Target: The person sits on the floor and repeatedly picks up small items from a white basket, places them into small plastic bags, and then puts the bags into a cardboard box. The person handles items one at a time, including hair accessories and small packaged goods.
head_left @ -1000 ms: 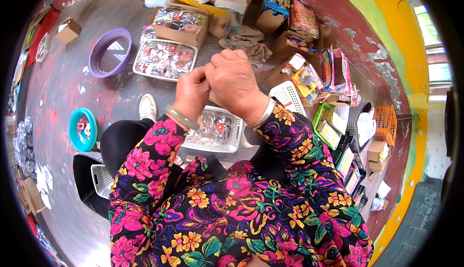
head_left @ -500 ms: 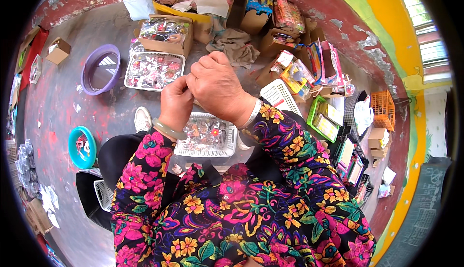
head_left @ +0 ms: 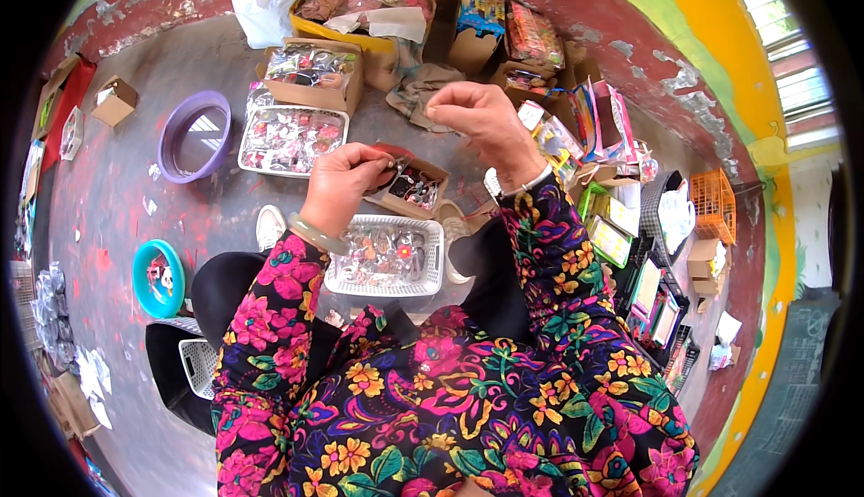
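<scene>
Fingers point(head_left: 364, 156) in narrow pinch, left hand point(head_left: 340, 189) and right hand point(head_left: 497, 130), contents unclear, box point(head_left: 412, 208) below

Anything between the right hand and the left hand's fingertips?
Nothing visible: the gap from right hand to left hand looks open. Carton and cloth show behind it. Anything thread-fine, I can't tell.

No text, label, number or sign is legible. Print on the blue pack point(head_left: 481, 13) is too small to read; marks on the board point(head_left: 799, 389) are too faint.
</scene>
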Demonstrator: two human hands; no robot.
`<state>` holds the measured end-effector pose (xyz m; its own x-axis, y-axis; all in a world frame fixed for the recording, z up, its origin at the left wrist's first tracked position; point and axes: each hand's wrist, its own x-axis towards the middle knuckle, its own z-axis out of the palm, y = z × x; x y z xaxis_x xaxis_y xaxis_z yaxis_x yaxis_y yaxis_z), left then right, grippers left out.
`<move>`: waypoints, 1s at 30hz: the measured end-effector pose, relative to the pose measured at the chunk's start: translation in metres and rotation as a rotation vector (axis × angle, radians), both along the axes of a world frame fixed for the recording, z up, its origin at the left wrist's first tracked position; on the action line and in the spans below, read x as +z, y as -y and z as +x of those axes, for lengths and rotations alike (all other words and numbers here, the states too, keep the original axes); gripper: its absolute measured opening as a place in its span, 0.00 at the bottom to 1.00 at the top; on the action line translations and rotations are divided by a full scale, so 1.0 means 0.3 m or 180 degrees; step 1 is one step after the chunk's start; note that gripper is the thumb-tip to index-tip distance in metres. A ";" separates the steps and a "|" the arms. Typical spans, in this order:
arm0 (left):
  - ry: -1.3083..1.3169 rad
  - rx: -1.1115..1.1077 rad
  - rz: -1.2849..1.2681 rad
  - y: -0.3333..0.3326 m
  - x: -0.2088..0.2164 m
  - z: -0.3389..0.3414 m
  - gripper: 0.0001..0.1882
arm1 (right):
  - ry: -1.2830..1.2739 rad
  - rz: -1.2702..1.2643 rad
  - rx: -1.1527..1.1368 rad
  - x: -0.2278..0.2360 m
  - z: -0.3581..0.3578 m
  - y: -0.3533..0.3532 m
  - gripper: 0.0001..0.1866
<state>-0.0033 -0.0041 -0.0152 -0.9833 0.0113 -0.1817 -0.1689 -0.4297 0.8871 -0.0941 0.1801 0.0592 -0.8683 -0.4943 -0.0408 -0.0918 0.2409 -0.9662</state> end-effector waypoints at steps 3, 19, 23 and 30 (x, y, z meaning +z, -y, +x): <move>0.0079 -0.0088 -0.0054 0.003 -0.005 -0.006 0.03 | -0.0861 0.0424 -0.0194 0.000 0.050 -0.021 0.07; -0.0527 -0.0240 -0.0159 -0.037 -0.034 0.003 0.08 | -0.2931 0.1185 -0.0043 -0.097 0.173 0.097 0.03; -0.0742 -0.0231 -0.0996 -0.030 -0.026 0.001 0.07 | -0.2779 0.1063 -0.0006 -0.093 0.163 0.091 0.03; -0.1503 -0.0272 -0.2720 -0.018 0.008 0.005 0.08 | -0.2583 0.0979 0.0291 -0.091 0.141 0.060 0.02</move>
